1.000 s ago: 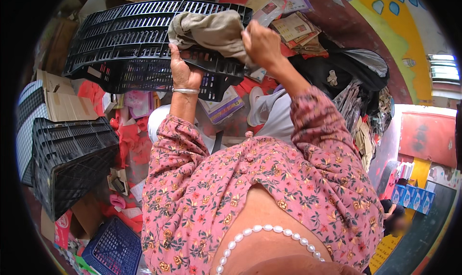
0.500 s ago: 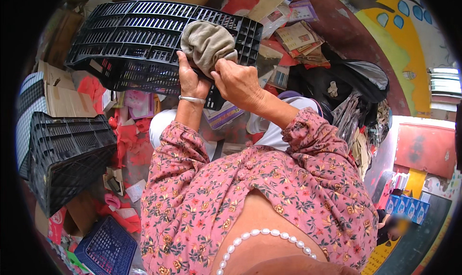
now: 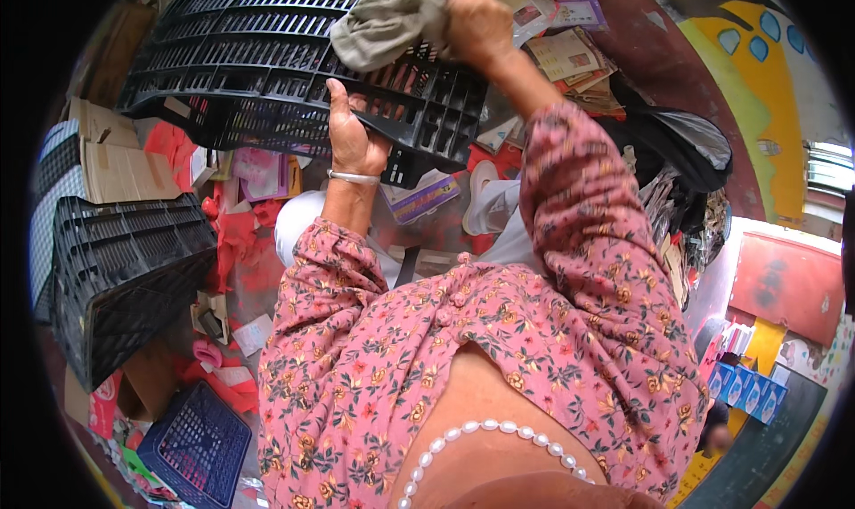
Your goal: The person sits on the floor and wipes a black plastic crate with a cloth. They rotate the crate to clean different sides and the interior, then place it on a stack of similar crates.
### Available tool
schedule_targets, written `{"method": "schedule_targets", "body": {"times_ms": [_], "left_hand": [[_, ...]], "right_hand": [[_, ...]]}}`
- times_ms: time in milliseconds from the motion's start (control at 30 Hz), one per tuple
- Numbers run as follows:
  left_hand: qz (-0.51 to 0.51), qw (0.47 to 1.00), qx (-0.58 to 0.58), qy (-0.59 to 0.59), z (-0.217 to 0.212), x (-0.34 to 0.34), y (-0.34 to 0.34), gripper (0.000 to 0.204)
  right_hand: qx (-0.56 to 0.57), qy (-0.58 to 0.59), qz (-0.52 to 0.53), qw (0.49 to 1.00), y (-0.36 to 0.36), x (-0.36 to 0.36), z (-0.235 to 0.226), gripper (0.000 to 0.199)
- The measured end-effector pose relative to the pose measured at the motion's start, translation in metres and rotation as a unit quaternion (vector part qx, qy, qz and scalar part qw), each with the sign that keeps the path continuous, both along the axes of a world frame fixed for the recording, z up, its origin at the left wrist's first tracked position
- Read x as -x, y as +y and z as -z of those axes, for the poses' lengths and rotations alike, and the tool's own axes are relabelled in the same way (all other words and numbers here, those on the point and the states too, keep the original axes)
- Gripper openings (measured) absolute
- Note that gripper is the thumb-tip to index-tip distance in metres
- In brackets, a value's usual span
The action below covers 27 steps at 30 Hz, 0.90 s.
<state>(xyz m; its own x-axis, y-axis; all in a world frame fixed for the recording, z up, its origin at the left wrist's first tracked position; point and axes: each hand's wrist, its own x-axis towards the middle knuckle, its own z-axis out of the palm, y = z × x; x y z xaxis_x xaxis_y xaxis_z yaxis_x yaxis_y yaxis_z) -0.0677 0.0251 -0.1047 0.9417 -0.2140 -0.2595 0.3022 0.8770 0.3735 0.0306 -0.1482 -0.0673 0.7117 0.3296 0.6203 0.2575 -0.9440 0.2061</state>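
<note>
A black slatted plastic crate (image 3: 240, 73) is tilted in front of me at the top of the head view. My left hand (image 3: 356, 139) grips its near edge, thumb up along the side and fingers hidden beneath. Above the crate's right part, my right hand (image 3: 481, 19) is closed on a crumpled grey-beige cloth (image 3: 387, 28). The cloth hangs leftward from the fist, over the crate's slats.
Another black crate (image 3: 134, 268) stands at left beside a cardboard box (image 3: 125, 162). A navy basket (image 3: 196, 447) lies lower left. Books and papers (image 3: 570, 59), a black bag (image 3: 677, 144) and red scraps (image 3: 236, 264) litter the floor. A person (image 3: 717, 429) is at the far right.
My right hand has moved up and to the right, away from my left hand, drawing the cloth along the crate. The left hand stays at the crate's near edge.
</note>
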Motion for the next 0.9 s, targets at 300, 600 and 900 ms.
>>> {"method": "schedule_targets", "body": {"times_ms": [300, 600, 900], "left_hand": [[0.022, 0.999, 0.025, -0.021, 0.015, -0.004, -0.010, 0.072], [0.001, 0.999, 0.040, -0.005, 0.036, -0.005, -0.013, 0.057], [0.052, 0.995, 0.070, -0.056, 0.021, -0.002, -0.011, 0.063]], "right_hand": [[-0.119, 0.060, -0.026, 0.991, -0.003, 0.030, 0.010, 0.008], [-0.043, 0.126, -0.215, 0.967, 0.034, 0.108, 0.007, 0.016], [0.035, -0.014, -0.095, 0.995, -0.045, -0.033, 0.011, 0.011]]}}
